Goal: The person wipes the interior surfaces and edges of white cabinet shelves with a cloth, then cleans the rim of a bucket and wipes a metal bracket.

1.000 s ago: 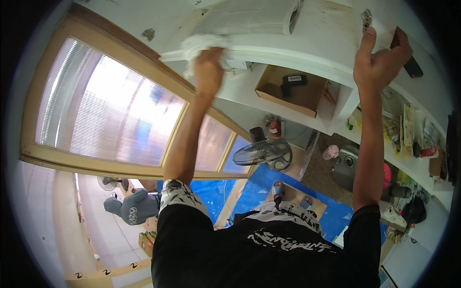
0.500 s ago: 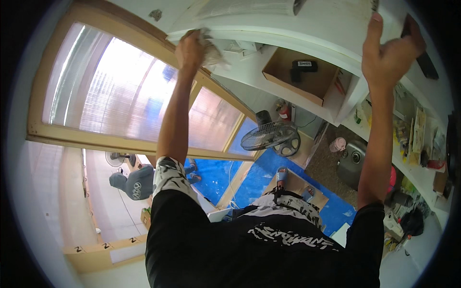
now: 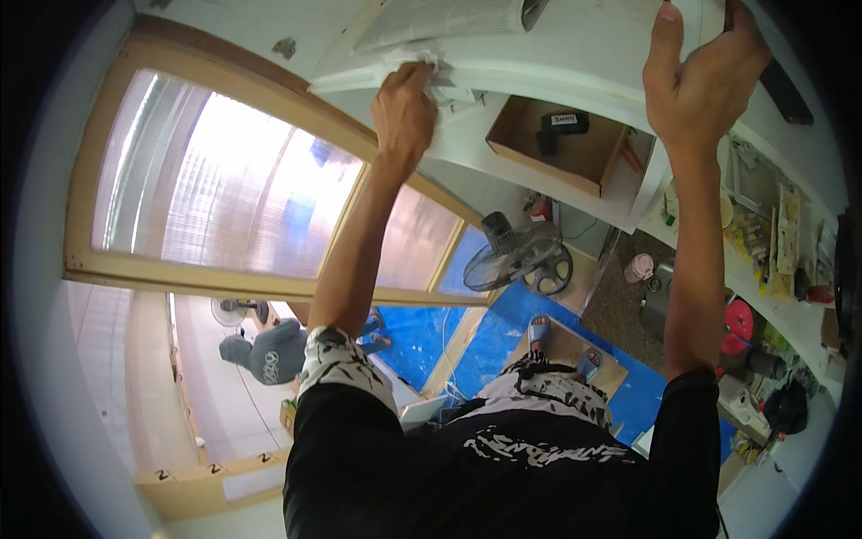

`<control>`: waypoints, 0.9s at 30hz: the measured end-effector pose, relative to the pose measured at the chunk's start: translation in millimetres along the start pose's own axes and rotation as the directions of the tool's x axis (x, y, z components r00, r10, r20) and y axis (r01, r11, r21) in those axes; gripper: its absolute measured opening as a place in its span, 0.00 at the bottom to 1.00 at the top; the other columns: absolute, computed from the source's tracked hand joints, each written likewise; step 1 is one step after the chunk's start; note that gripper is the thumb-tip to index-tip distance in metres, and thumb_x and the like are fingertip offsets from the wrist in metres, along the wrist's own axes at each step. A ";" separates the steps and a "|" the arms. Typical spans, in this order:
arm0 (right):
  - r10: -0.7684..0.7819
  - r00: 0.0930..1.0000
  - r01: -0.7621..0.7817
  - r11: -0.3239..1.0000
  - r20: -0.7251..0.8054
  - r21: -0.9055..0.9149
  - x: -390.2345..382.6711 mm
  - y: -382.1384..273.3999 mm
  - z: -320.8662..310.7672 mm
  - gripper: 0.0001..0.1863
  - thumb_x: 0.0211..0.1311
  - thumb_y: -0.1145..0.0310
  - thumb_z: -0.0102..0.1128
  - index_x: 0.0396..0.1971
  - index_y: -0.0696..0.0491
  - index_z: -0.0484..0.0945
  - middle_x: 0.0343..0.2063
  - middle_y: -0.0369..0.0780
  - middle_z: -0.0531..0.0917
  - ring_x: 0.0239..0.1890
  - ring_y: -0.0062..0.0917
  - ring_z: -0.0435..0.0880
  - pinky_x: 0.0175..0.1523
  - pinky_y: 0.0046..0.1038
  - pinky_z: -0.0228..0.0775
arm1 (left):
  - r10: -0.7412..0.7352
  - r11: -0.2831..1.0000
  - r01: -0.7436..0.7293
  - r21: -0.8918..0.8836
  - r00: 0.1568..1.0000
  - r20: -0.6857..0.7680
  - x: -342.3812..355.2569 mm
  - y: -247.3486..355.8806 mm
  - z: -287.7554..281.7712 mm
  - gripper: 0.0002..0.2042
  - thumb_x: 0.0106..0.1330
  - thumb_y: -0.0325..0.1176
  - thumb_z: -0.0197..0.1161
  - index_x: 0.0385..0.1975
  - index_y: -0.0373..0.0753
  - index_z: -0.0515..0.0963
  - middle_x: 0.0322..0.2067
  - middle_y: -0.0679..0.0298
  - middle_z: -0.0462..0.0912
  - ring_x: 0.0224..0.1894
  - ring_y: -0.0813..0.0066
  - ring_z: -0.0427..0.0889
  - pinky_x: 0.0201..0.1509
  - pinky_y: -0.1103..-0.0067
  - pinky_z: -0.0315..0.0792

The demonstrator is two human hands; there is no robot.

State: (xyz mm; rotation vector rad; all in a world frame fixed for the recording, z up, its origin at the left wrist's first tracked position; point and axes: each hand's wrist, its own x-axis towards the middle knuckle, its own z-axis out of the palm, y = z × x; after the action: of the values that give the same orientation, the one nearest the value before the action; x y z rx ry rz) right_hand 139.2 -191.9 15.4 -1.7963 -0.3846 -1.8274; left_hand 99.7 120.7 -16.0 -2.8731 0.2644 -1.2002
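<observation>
My left hand is closed on a crumpled white cloth, pressed at the front edge of the upper white shelf. A curled sheet of paper or newsprint lies just beyond it on that shelf. My right hand grips the edge of the cabinet's upright part at the top right, thumb to one side, fingers largely hidden behind it, beside a long black object. Below the shelf an open cardboard box holds small black items, with red-handled items beside it.
A pedestal fan stands below, near a steel sink and cluttered shelves. A wood-framed translucent window panel spans the left. Beyond it a person in grey bends over. Blue sheeting covers the floor.
My left hand and cloth went up and left, then back rightward along the shelf edge. My right hand keeps its hold while the view shifts a little.
</observation>
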 end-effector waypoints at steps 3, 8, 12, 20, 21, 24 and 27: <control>0.005 1.000 -0.004 0.999 -0.004 0.040 1.8 3.8 -1.3 0.26 0.68 0.65 0.48 0.57 0.69 0.59 0.49 0.58 0.67 0.49 0.50 0.68 0.56 0.44 0.59 | -0.176 0.984 0.176 0.009 0.980 0.090 13.4 -28.8 -5.8 0.18 0.53 0.18 0.54 0.43 0.37 0.81 0.47 0.56 0.82 0.46 0.52 0.82 0.50 0.66 0.76; 0.053 0.999 -0.053 0.997 0.000 0.058 4.6 -2.7 -4.6 0.26 0.67 0.65 0.48 0.56 0.69 0.59 0.49 0.58 0.67 0.50 0.50 0.68 0.56 0.45 0.60 | 0.131 0.989 -0.136 -0.065 0.989 -0.069 4.5 13.4 -1.2 0.20 0.50 0.16 0.55 0.44 0.37 0.80 0.45 0.52 0.82 0.46 0.52 0.82 0.51 0.66 0.76; 0.037 0.999 -0.036 0.991 -0.005 0.131 0.7 -5.6 -1.7 0.26 0.66 0.66 0.49 0.57 0.69 0.60 0.49 0.59 0.67 0.50 0.51 0.68 0.56 0.45 0.60 | -0.145 0.987 0.140 0.075 0.987 0.071 8.1 -52.0 -7.8 0.18 0.52 0.17 0.54 0.43 0.36 0.81 0.45 0.54 0.83 0.41 0.52 0.83 0.47 0.68 0.78; 0.065 0.998 -0.062 0.992 -0.018 0.111 3.4 -0.9 -4.1 0.28 0.61 0.68 0.52 0.58 0.66 0.59 0.50 0.58 0.67 0.51 0.52 0.68 0.56 0.47 0.59 | -0.096 0.995 0.097 -0.014 0.993 0.075 14.0 -8.9 -10.4 0.16 0.53 0.16 0.53 0.40 0.34 0.80 0.46 0.54 0.81 0.46 0.51 0.81 0.50 0.65 0.75; 0.070 0.997 -0.067 0.992 -0.018 0.110 4.2 -0.6 -3.8 0.28 0.61 0.68 0.52 0.58 0.65 0.59 0.50 0.58 0.67 0.51 0.52 0.68 0.56 0.47 0.59 | -0.112 0.994 0.113 -0.003 0.988 0.103 17.5 -9.1 -10.7 0.16 0.53 0.17 0.52 0.40 0.35 0.80 0.46 0.54 0.81 0.46 0.51 0.81 0.50 0.65 0.75; 0.092 0.996 -0.094 0.988 0.020 0.125 1.2 -5.2 -9.3 0.29 0.60 0.68 0.53 0.59 0.65 0.59 0.50 0.58 0.67 0.51 0.52 0.68 0.56 0.47 0.59 | -0.007 1.000 0.006 -0.029 1.000 -0.016 -7.7 16.5 -4.6 0.16 0.54 0.18 0.52 0.41 0.35 0.81 0.46 0.54 0.82 0.43 0.51 0.82 0.47 0.65 0.76; 0.072 0.997 -0.069 0.991 -0.023 0.110 2.1 -2.1 -5.4 0.29 0.59 0.69 0.53 0.59 0.64 0.59 0.50 0.58 0.67 0.51 0.52 0.68 0.56 0.47 0.59 | -0.092 0.995 0.091 0.042 0.995 0.023 10.4 -7.8 -7.1 0.17 0.53 0.17 0.53 0.41 0.37 0.82 0.45 0.56 0.83 0.42 0.53 0.83 0.46 0.66 0.77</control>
State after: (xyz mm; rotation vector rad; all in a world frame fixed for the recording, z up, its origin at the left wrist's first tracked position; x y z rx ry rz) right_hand 133.7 -193.5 17.4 -1.6880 -0.3977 -1.7460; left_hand 102.9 127.1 -3.0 -2.8911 0.1068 -1.1682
